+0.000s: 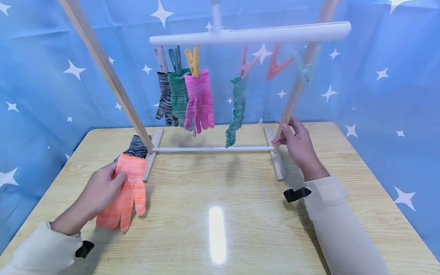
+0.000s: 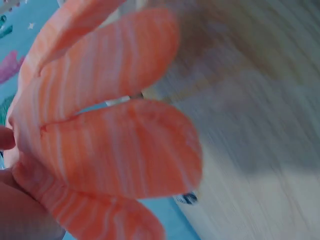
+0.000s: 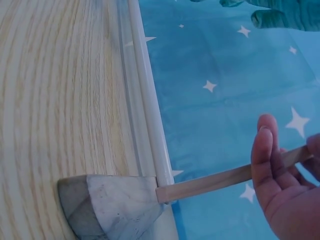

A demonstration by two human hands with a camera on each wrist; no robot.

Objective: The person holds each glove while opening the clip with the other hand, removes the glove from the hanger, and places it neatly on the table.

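1. The left wrist view is blurred, and the orange glove (image 2: 110, 135) fills most of it, so the grip of the left hand (image 1: 99, 189) is clearer in the head view.
2. In the head view the left hand holds the orange glove at its cuff, fingers curled on the fabric. The glove hangs just above the worktop (image 1: 220, 214), at the left foot of the drying rack (image 1: 110, 76), with its fingers pointing down toward the person.
3. A dark striped glove (image 1: 137, 147) lies behind the orange one. It is partly hidden by it and by the rack post.
4. The right hand (image 1: 297, 143) is clamped around the right post of the rack, low, just above its foot (image 3: 112, 205). In the right wrist view the palm is cut off by the edge.
5. The white hanger bar (image 1: 251, 35) carries clips. A grey striped glove (image 1: 164, 97), a green glove (image 1: 178, 95), a pink glove (image 1: 200, 101) and a teal glove (image 1: 236, 110) hang from them.
6. Two clips on the right, a coral clip (image 1: 276, 63) and a pale green clip (image 1: 304, 70), hold nothing; the second is faint and hard to see.
7. The top of the rack is cut off by the frame.
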